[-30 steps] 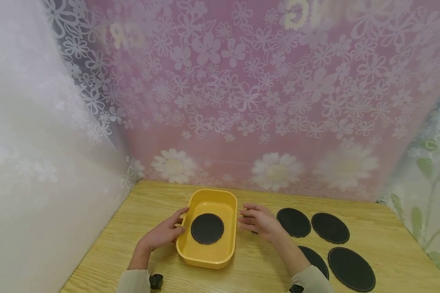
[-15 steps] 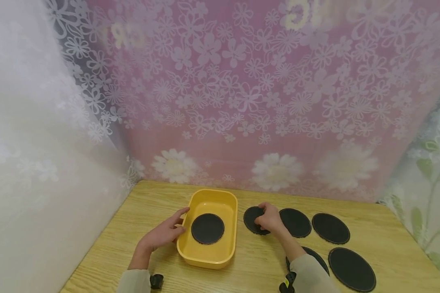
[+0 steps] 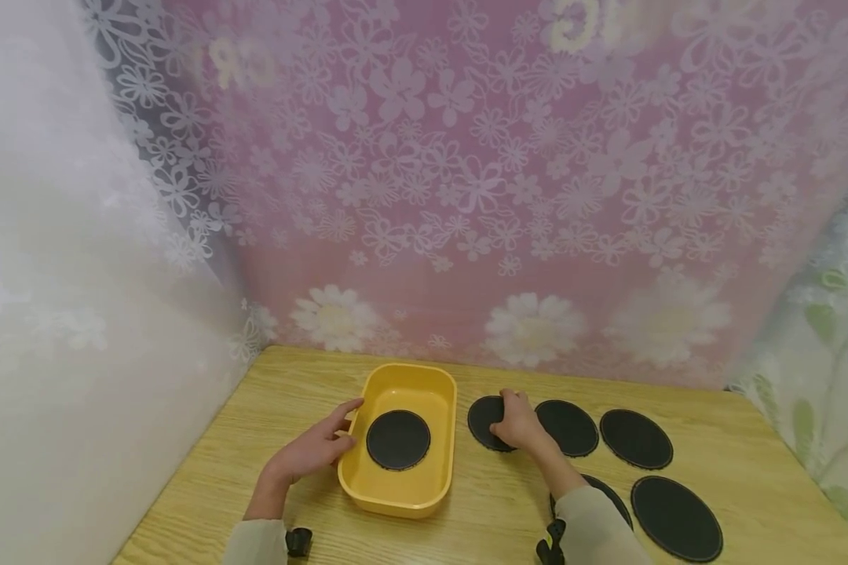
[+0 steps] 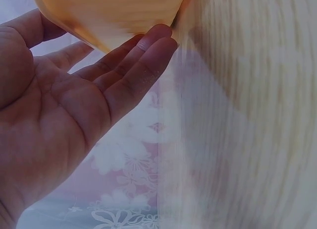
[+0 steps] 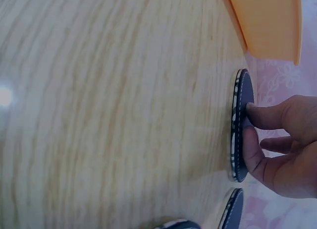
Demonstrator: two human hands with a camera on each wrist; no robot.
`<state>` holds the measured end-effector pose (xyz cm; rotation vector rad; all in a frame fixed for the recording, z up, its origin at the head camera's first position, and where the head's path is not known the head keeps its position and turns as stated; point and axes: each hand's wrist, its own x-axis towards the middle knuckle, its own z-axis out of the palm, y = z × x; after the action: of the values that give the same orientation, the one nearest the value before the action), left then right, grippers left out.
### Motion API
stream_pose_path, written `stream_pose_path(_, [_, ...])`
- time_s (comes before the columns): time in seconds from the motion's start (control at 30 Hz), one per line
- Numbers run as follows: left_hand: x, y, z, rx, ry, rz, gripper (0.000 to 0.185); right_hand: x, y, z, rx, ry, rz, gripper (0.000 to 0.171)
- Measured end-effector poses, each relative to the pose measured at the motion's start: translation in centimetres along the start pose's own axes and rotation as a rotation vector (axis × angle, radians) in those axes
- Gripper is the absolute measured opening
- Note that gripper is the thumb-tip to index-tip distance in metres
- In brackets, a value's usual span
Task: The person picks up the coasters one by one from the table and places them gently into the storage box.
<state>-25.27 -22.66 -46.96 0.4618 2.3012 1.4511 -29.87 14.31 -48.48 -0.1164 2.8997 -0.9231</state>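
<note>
The right hand [image 3: 517,424] is laid on a black round mat [image 3: 485,421] that lies flat on the wooden table [image 3: 268,424]; its curled fingers [image 5: 270,115] and thumb are pressed against the mat's edge, so the mat is gripped at its rim. Just beyond the hand, on its outer side, a second black mat [image 3: 568,428] is seen, with a third mat [image 3: 636,438] further out. Nearer the person, beside the right sleeve, a fourth mat [image 3: 608,496] is partly covered by the forearm, and a fifth mat [image 3: 676,518] lies outside it.

The left hand [image 3: 316,449] is held open, fingers [image 4: 133,65] straight, with the fingertips touching the outer wall of the yellow tray [image 3: 403,490]. Inside the tray, just past those fingertips, one black mat [image 3: 398,440] is lying flat on the bottom. The tray is placed between the two hands.
</note>
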Motion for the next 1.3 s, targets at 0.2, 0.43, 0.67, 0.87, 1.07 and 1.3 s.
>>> stream_pose_path(0.2, [-0.2, 0.2, -0.1, -0.015, 0.003, -0.004, 0.064, 0.0, 0.3, -0.3, 0.083, 0.071, 0.024, 0.068])
stream_pose_path(0.43, [-0.3, 0.1, -0.1, -0.010, 0.007, 0.004, 0.063, -0.2, -0.7, -0.9, -0.014, 0.123, -0.025, 0.077])
stream_pose_path(0.67, [-0.2, 0.0, -0.2, -0.004, -0.004, -0.001, 0.063, -1.8, -2.1, -1.5, -0.271, 0.166, -0.034, 0.078])
stream_pose_path(0.87, [-0.1, 0.0, -0.2, 0.006, -0.007, 0.004, 0.063, -3.1, -2.3, -2.1, -0.442, 0.213, -0.089, 0.060])
stream_pose_path(1.07, [-0.1, 0.1, -0.1, -0.002, 0.000, -0.003, 0.063, -4.3, -2.0, -2.8, -0.505, 0.254, -0.151, 0.041])
stream_pose_path(1.3, [-0.1, 0.1, -0.2, 0.001, 0.002, -0.003, 0.064, -5.8, -1.9, -3.7, -0.449, 0.270, -0.223, 0.036])
